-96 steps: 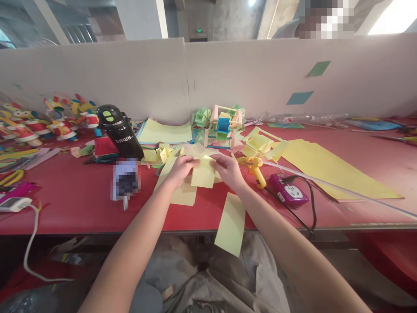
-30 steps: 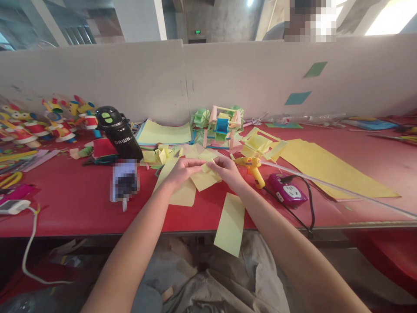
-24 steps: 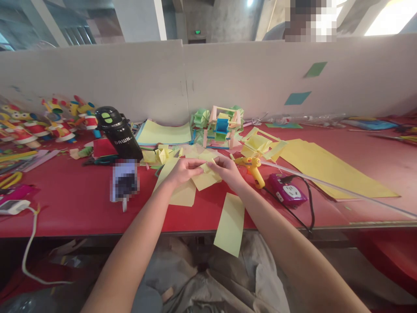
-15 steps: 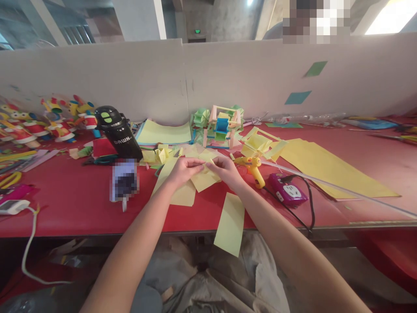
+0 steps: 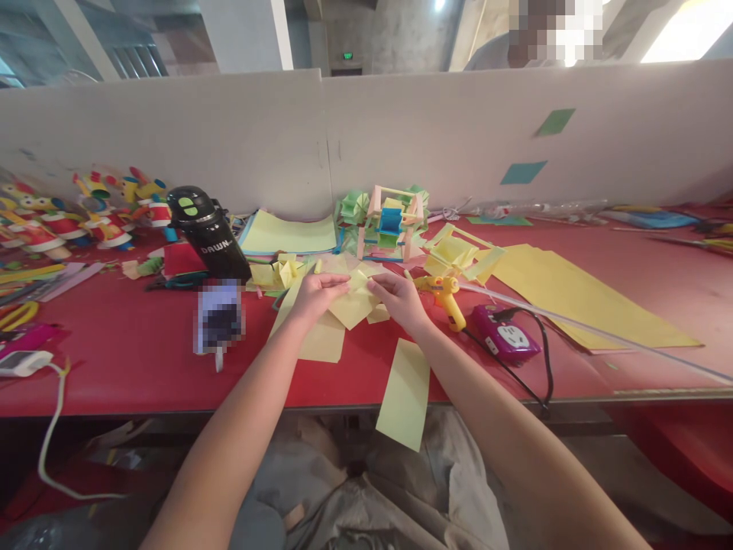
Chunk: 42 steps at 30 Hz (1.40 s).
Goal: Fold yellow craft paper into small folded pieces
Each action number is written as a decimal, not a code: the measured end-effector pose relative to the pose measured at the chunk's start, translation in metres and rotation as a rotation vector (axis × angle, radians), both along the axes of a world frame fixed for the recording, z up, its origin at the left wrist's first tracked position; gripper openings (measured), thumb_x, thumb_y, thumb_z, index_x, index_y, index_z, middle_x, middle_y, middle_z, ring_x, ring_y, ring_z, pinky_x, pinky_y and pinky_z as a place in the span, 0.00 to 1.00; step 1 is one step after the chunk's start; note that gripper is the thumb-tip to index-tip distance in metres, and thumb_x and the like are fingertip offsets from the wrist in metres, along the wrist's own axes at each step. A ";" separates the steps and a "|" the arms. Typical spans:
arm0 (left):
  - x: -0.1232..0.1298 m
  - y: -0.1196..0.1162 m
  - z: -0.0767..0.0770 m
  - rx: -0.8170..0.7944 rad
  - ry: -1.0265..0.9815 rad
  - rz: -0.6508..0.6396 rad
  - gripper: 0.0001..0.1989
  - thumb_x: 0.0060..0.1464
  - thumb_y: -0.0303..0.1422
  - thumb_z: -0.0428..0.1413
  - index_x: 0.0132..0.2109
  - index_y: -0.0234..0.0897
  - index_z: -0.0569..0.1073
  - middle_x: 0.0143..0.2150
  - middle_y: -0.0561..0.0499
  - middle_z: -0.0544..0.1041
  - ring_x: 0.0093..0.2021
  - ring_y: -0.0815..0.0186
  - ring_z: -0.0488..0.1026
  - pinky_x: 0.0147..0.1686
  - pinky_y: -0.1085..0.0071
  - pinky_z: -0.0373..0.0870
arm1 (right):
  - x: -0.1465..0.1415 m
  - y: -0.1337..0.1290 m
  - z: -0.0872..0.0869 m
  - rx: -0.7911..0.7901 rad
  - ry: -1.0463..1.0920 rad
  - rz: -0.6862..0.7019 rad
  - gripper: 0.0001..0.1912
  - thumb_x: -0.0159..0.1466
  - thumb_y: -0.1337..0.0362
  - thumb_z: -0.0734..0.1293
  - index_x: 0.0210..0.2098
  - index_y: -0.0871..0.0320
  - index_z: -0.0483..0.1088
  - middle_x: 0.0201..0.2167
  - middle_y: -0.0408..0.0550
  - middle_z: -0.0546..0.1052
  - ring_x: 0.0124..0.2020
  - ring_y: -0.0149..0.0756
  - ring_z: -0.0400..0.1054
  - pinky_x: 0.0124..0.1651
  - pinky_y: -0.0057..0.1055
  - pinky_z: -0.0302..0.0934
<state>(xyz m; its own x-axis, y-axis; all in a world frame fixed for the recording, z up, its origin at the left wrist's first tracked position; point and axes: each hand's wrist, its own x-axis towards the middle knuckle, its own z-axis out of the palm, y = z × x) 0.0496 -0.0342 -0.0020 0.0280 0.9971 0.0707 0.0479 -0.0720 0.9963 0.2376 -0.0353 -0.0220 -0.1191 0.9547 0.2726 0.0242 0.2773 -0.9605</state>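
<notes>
Both hands are over the middle of the red table, pinching a small yellow paper piece (image 5: pixel 353 305) between them. My left hand (image 5: pixel 317 296) has its fingers pressed together at the paper's left side. My right hand (image 5: pixel 399 299) pinches its upper right side. Beneath and left of the hands lies a pale yellow sheet (image 5: pixel 324 340). Another yellow sheet (image 5: pixel 404 393) hangs over the table's front edge. A yellow glue gun (image 5: pixel 447 298) lies just right of my right hand.
Behind the hands stand a paper wheel model (image 5: pixel 390 221) and a sheet stack (image 5: pixel 289 231). A black bottle (image 5: pixel 209 235) and a phone (image 5: pixel 219 319) are at left. Rightward are a purple socket block (image 5: pixel 507 334) with its cable and large yellow sheets (image 5: pixel 578 294). A person is beyond the partition.
The held paper has shifted slightly left and up and turned. My hands have moved a little apart, and a small yellow piece now shows beside my right hand.
</notes>
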 end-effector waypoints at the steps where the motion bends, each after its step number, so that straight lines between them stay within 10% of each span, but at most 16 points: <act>1: 0.000 0.000 -0.001 -0.018 -0.010 -0.006 0.15 0.41 0.34 0.69 0.39 0.34 0.82 0.40 0.40 0.82 0.48 0.49 0.78 0.51 0.55 0.72 | 0.000 0.000 0.000 0.022 -0.029 -0.021 0.21 0.57 0.45 0.70 0.34 0.57 0.75 0.31 0.48 0.77 0.32 0.38 0.70 0.35 0.34 0.64; 21: 0.001 -0.001 0.001 -0.252 -0.153 -0.046 0.14 0.39 0.30 0.67 0.37 0.33 0.82 0.33 0.43 0.80 0.34 0.60 0.76 0.33 0.67 0.70 | -0.001 -0.003 -0.002 0.204 -0.308 -0.234 0.17 0.67 0.53 0.60 0.28 0.56 0.64 0.22 0.41 0.62 0.26 0.32 0.56 0.31 0.30 0.52; 33: -0.002 0.002 -0.005 -0.155 -0.107 -0.133 0.16 0.43 0.32 0.67 0.41 0.34 0.82 0.38 0.41 0.82 0.40 0.54 0.79 0.39 0.61 0.73 | -0.001 0.000 -0.006 0.191 -0.292 -0.257 0.17 0.67 0.54 0.59 0.24 0.54 0.57 0.20 0.40 0.59 0.26 0.33 0.56 0.30 0.30 0.52; 42: 0.001 0.001 -0.008 0.062 0.061 -0.147 0.11 0.47 0.35 0.63 0.40 0.38 0.78 0.24 0.53 0.74 0.22 0.71 0.65 0.24 0.73 0.58 | 0.000 0.000 -0.006 0.207 -0.344 -0.317 0.16 0.67 0.55 0.58 0.24 0.55 0.58 0.19 0.40 0.59 0.25 0.33 0.56 0.31 0.30 0.52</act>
<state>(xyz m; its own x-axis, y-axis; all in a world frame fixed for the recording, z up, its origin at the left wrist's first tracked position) 0.0508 -0.0330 -0.0099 0.1797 0.9757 0.1252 0.0924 -0.1435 0.9853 0.2374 -0.0349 -0.0284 0.0515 0.8885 0.4560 0.4429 0.3890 -0.8078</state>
